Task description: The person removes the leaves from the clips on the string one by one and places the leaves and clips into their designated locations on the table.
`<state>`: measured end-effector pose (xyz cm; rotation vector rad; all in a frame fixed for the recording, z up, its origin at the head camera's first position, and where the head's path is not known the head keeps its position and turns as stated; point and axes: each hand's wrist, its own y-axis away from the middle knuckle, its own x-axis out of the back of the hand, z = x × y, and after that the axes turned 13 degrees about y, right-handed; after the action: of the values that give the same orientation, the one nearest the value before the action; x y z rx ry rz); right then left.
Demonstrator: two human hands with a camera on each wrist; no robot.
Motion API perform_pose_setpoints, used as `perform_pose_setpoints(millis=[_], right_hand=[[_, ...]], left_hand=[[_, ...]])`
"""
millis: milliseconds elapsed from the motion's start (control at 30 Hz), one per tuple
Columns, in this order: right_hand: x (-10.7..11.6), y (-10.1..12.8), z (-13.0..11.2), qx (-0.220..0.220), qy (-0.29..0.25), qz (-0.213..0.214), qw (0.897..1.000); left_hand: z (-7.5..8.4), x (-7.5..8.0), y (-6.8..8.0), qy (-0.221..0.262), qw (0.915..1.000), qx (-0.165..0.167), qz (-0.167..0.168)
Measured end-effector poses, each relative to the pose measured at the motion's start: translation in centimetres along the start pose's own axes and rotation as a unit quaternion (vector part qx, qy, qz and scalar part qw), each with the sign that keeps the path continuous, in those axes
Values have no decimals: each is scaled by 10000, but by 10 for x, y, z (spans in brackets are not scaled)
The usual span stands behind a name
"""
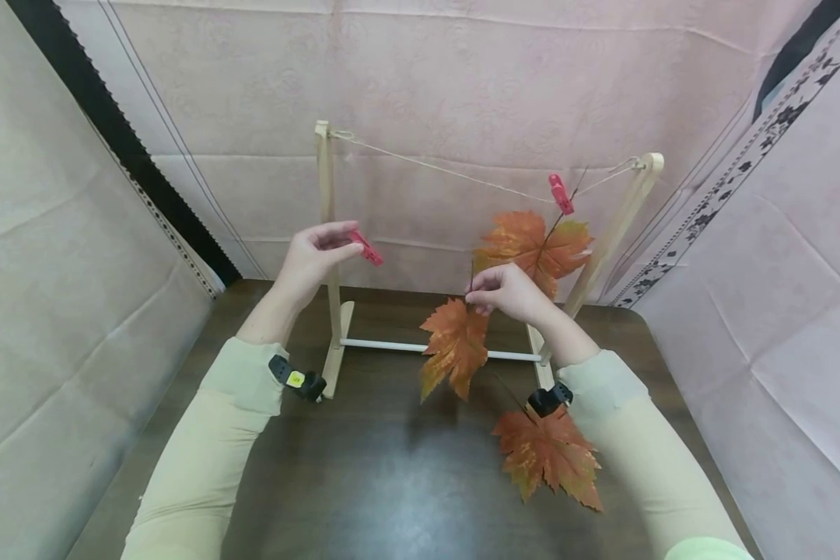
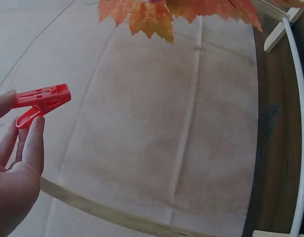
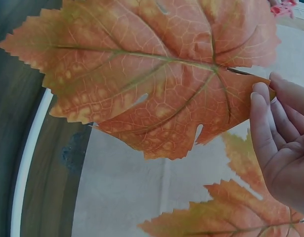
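My left hand (image 1: pixel 316 255) pinches a red clothespin (image 2: pixel 45 98) by its handle ends, near the left post of a wooden rack. In my right hand (image 1: pixel 507 293) an orange artificial maple leaf (image 1: pixel 455 348) is pinched near its stem, blade hanging down; the right wrist view shows finger and thumb on the leaf's edge (image 3: pixel 263 86). Just behind that hand, a second maple leaf (image 1: pixel 525 243) hangs from the string (image 1: pixel 448 173), held by another red clothespin (image 1: pixel 561 194). A third maple leaf (image 1: pixel 549 455) lies on the table under my right forearm.
The rack has a left post (image 1: pixel 326 179), a right post (image 1: pixel 619 214) and a white crossbar (image 1: pixel 385 344) low between its feet. The brown table (image 1: pixel 364 467) is enclosed by pale cloth (image 1: pixel 427 93) at the back and sides.
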<state>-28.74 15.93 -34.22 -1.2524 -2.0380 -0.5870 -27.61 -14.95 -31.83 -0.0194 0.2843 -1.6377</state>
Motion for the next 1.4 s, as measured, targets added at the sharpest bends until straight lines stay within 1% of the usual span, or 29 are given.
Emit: perform_pose_setpoints(millis=[200, 300, 533, 700, 767, 833, 900, 1100, 1167, 1267, 1333, 1400], right_hand=[[2, 4, 3, -87, 13, 64, 9999], [4, 7, 7, -109, 78, 85, 9999], [9, 15, 21, -256, 129, 34, 9996], [13, 21, 32, -340, 369, -76, 9987], [14, 24, 36, -345, 582, -67, 9977], [15, 27, 40, -344, 760, -47, 9965], [16, 30, 43, -317, 877, -24, 9956], [20, 38, 52, -188, 899, -137, 9957], [21, 41, 55, -90, 856, -289, 9959], [21, 44, 61, 69, 881, -528, 9947], [22, 47, 66, 135, 899, -680, 9935], [23, 49, 72, 134, 947, -815, 9921]], left_hand=[[-12, 13, 4, -81, 9993, 355, 17], [-17, 20, 9, -35, 9986, 530, 18], [-34, 41, 20, 573, 9943, 891, -148], [-47, 56, 30, 768, 9918, 1019, 12], [-52, 62, 33, 751, 9914, 1072, 46], [-56, 66, 36, 759, 9908, 1124, 27], [-61, 70, 39, 671, 9913, 1132, -6], [-75, 83, 48, 634, 9904, 1227, -13], [-82, 87, 52, 709, 9885, 1339, 37], [-93, 95, 58, 698, 9858, 1522, 131], [-100, 99, 61, 539, 9835, 1711, 213], [-107, 104, 65, 277, 9807, 1921, 246]])
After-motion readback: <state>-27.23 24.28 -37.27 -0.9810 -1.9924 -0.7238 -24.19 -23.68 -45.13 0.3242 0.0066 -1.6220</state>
